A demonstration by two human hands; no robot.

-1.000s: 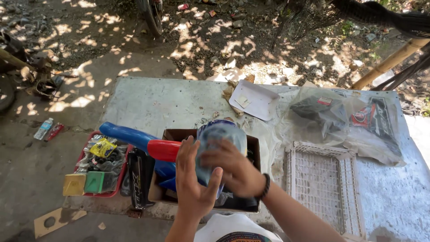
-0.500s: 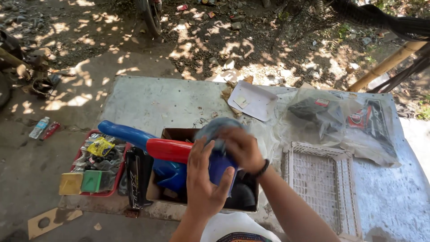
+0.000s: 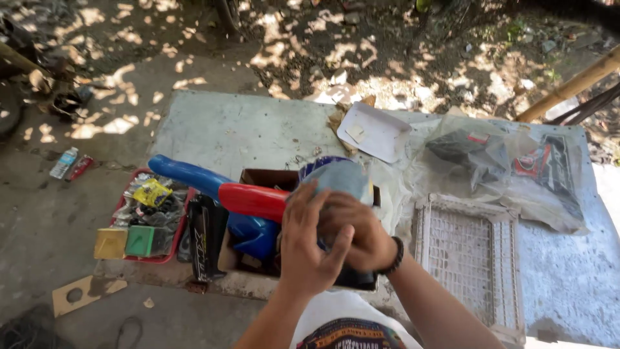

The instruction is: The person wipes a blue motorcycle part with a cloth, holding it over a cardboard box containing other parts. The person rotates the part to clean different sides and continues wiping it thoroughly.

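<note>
Left hand [image 3: 309, 249]: fingers spread, pressing against the near side of a pale blue-grey cloth-wrapped part [image 3: 341, 179], palm facing away from the wearer. Right hand [image 3: 360, 236]: curling around the same bundle from the right, black bead bracelet at the wrist; both hands are holding it together just above a cardboard box [image 3: 258, 178]. What lies under the cloth is hidden; only a dark blue rim is showing at the top.

Box contents: a red plastic fairing piece [image 3: 253, 200] is sticking out leftward, a blue fairing piece [image 3: 184, 174] is resting beyond it, more blue plastic is sitting inside.

Left of box: a black panel [image 3: 205, 236] is standing on edge, then a red tray [image 3: 123, 207] is carrying small packets and yellow and green blocks.

Right of box: a white plastic crate [image 3: 465, 258] is lying on the worktop [image 3: 226, 129]; behind it, clear bags with dark parts [image 3: 497, 161] and a white lid-like sheet [image 3: 374, 132].

Risk, as a judgement: the cloth may be sliding over the smooth part, so the bundle could be slipping from the grip and dropping onto the fairings. The box is sitting near the worktop's front edge; a knock could be tipping it to the ground.
</note>
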